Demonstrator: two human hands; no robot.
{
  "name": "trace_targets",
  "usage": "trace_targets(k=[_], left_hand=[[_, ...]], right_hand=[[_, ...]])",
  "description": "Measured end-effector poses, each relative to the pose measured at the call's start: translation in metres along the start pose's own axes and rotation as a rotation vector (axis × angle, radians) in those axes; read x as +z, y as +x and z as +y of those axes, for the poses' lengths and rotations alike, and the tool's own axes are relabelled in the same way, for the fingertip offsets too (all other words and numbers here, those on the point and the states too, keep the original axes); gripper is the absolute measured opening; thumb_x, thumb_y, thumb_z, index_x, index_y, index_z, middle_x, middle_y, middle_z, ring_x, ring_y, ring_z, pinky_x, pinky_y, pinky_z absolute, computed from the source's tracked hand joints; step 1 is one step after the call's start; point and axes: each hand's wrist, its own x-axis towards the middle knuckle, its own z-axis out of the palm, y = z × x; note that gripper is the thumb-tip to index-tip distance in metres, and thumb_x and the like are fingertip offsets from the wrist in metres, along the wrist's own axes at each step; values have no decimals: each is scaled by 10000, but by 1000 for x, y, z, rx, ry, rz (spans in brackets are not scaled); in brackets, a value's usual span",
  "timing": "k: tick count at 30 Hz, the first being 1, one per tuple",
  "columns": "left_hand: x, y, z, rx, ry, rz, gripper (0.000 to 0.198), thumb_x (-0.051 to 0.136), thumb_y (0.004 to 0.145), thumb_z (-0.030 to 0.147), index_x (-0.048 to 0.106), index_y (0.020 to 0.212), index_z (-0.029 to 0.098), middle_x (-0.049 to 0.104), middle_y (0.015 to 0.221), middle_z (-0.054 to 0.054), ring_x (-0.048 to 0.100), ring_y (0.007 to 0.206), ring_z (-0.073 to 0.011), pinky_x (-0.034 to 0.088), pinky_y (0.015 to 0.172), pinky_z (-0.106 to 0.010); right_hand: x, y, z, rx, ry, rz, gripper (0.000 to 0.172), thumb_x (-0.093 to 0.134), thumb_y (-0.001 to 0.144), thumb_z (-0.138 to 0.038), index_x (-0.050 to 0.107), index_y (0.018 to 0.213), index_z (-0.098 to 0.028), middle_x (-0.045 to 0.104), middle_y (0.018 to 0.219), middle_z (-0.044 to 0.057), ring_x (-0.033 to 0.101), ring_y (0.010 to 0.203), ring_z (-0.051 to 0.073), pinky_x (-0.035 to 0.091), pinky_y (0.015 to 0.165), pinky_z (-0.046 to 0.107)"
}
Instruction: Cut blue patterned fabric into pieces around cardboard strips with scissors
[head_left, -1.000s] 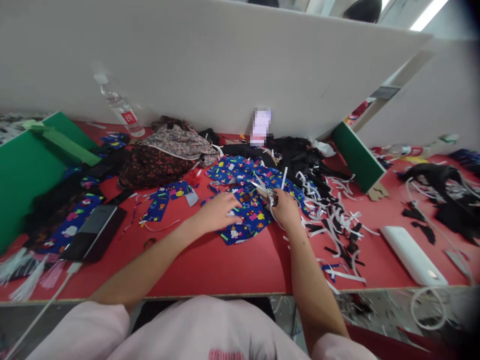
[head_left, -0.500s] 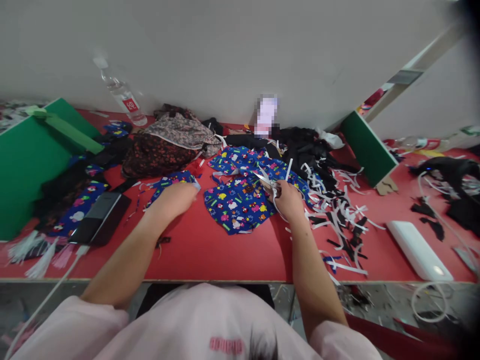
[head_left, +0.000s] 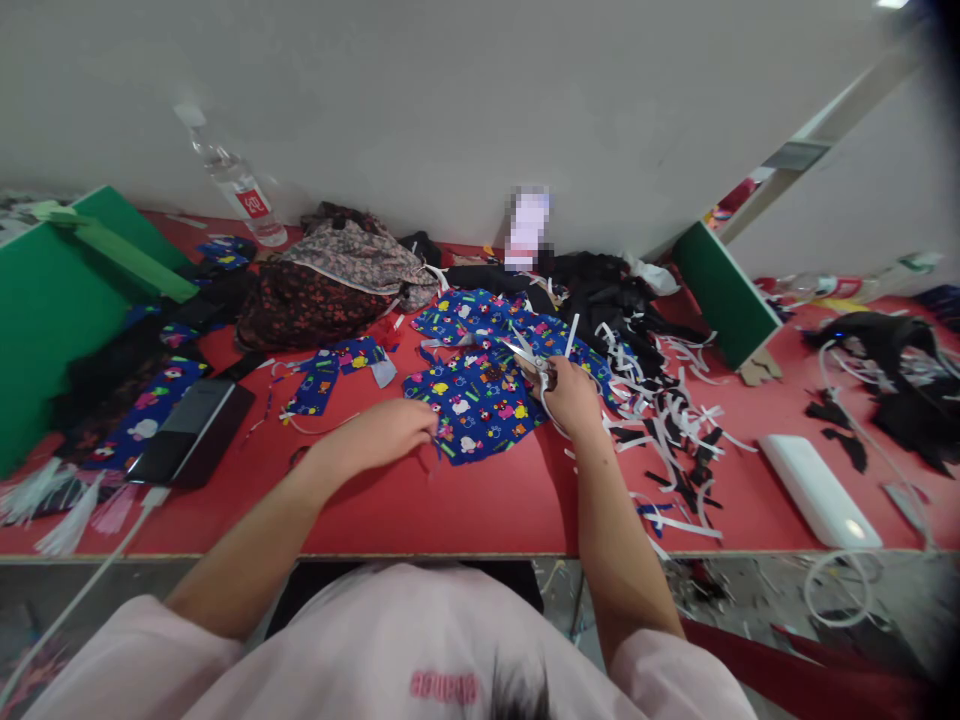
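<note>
My right hand (head_left: 571,400) is closed round the handles of silver scissors (head_left: 529,359), whose blades point up and left over a blue cartoon-print cloth (head_left: 480,400) lying on the red table (head_left: 465,505). My left hand (head_left: 390,433) rests near the cloth's left edge with its fingers curled in a pinch at that edge; what it pinches is too small to make out. More of the same blue print (head_left: 487,325) lies just behind.
Blue scraps (head_left: 330,370) and a dark tablet (head_left: 191,432) lie left. Floral and black fabric (head_left: 330,290) is piled at the back beside a water bottle (head_left: 236,185). White and black strips (head_left: 675,430) litter the right, near a white power bank (head_left: 817,490). Green boards (head_left: 52,300) stand at both sides.
My left hand went from the blue cloth out to the scraps at the left, then came back to the cloth's left edge. The right hand with the scissors barely moved.
</note>
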Motion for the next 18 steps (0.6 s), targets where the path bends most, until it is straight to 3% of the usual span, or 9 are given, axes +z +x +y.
trace_targets(k=[1, 4, 6, 10, 14, 18], left_hand=[[-7, -10, -11, -137, 41, -12, 210, 458, 838, 190, 662, 886, 213, 652, 953, -38, 582, 912, -185, 411, 795, -265], [-13, -26, -30, -365, 105, 16, 293, 530, 776, 202, 640, 1047, 194, 657, 1002, -110, 598, 897, -272, 427, 747, -346], [-7, -25, -31, -456, 123, 48, 276, 487, 813, 302, 657, 972, 155, 667, 952, -142, 609, 864, -289, 432, 717, -350], [11, -4, -16, -554, 115, 136, 455, 331, 870, 466, 655, 873, 146, 675, 890, -161, 624, 865, -293, 438, 700, -336], [26, 11, 2, -621, 68, 177, 525, 364, 817, 586, 644, 849, 143, 671, 872, -160, 636, 818, -302, 453, 653, -337], [37, 13, 15, -678, 66, 211, 500, 401, 810, 580, 615, 932, 144, 666, 856, -152, 638, 813, -302, 462, 652, -343]], right_hand=[[0, 0, 0, -1, 1, 2, 390, 576, 737, -304, 518, 1103, -183, 625, 995, 114, 558, 901, 273, 389, 722, 328], [1, 0, 1, -1, 5, 10, 396, 575, 738, -303, 520, 1109, -178, 625, 997, 117, 559, 904, 278, 392, 734, 335], [2, 1, 2, -1, 6, 11, 411, 586, 727, -307, 523, 1111, -175, 624, 1002, 119, 560, 903, 279, 395, 736, 338], [2, 1, 2, -6, 30, 23, 430, 605, 702, -305, 528, 1106, -178, 625, 994, 112, 561, 894, 270, 403, 737, 338], [-2, -1, 0, -33, 89, 100, 411, 587, 715, -292, 518, 1106, -186, 625, 982, 96, 558, 892, 253, 399, 754, 332], [-5, -1, -1, -13, 36, 172, 359, 534, 772, -304, 522, 1108, -177, 618, 986, 112, 546, 920, 261, 378, 778, 344]])
